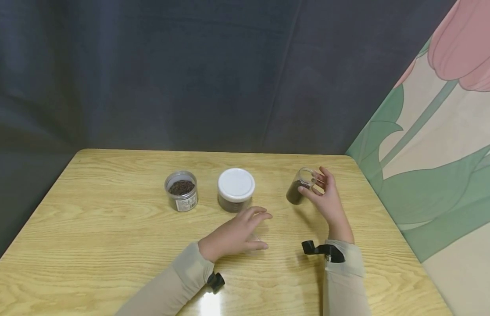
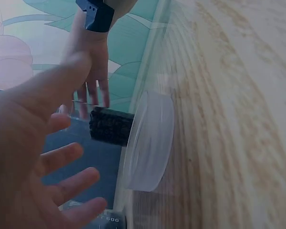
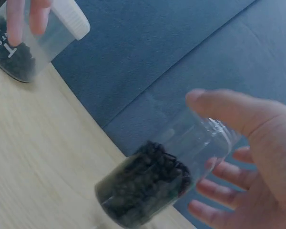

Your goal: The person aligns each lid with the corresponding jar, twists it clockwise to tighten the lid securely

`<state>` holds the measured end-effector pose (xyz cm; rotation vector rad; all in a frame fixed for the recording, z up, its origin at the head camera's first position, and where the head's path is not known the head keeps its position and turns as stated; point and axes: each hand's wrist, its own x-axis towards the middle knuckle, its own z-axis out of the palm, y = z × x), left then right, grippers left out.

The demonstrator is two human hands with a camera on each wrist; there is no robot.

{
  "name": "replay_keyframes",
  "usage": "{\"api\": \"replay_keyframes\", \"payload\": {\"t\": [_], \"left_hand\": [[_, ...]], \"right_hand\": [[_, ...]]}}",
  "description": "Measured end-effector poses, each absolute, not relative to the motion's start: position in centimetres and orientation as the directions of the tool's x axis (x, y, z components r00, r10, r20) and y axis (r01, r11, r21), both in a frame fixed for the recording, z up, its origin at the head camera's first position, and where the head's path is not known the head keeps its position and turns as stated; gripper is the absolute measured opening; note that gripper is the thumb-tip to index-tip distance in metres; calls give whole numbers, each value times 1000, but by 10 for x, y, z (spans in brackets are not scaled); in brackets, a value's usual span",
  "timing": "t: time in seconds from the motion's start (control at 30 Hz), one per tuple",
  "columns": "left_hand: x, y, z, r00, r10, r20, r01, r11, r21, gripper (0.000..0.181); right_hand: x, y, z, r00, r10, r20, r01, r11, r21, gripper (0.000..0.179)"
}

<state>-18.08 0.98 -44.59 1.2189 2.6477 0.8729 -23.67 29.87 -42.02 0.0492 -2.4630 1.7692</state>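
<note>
My right hand (image 1: 325,197) holds a clear jar (image 3: 148,191) near its rim, thumb on one side and fingers on the other. Dark granules fill about half of it, and no lid is on it. In the head view the jar leans toward my palm. Nearer the front, my left hand (image 1: 238,232) is spread over a clear round lid (image 2: 152,143) on the table. The left wrist view shows the fingers apart from this lid. Just beyond my left fingertips stands a jar with a white lid (image 1: 236,184), dark contents inside.
An uncovered jar (image 1: 187,203) with a label and dark brown granules stands to the left on the wooden table (image 1: 91,228). A dark curtain (image 1: 189,79) hangs behind the table's back edge. Tulip-patterned cloth (image 1: 438,175) borders the right side.
</note>
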Motion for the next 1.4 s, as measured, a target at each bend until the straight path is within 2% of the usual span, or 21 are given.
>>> {"api": "replay_keyframes", "payload": {"t": [0.2,0.4,0.6,0.97,1.1,1.4], "left_hand": [[-180,9,-445,-648,759,68,690,546,476,77],[-179,7,-449,-643,766,13,691,573,441,66],[-178,5,-451,-628,778,7,715,573,402,53],[-179,2,-452,-619,785,-27,691,561,456,40],[-180,1,-452,-618,786,-16,695,555,457,39],[-185,0,-446,-585,805,98,756,498,425,43]], "right_hand": [[-240,296,-426,-997,52,49,-26,372,-928,90],[-239,292,-428,-997,73,37,-1,444,-896,82],[-238,289,-427,-995,93,30,16,459,-888,76],[-240,290,-430,-996,78,45,1,506,-862,69],[-238,291,-428,-998,57,29,4,515,-857,70],[-238,289,-425,-999,-20,46,-50,498,-866,64]]}}
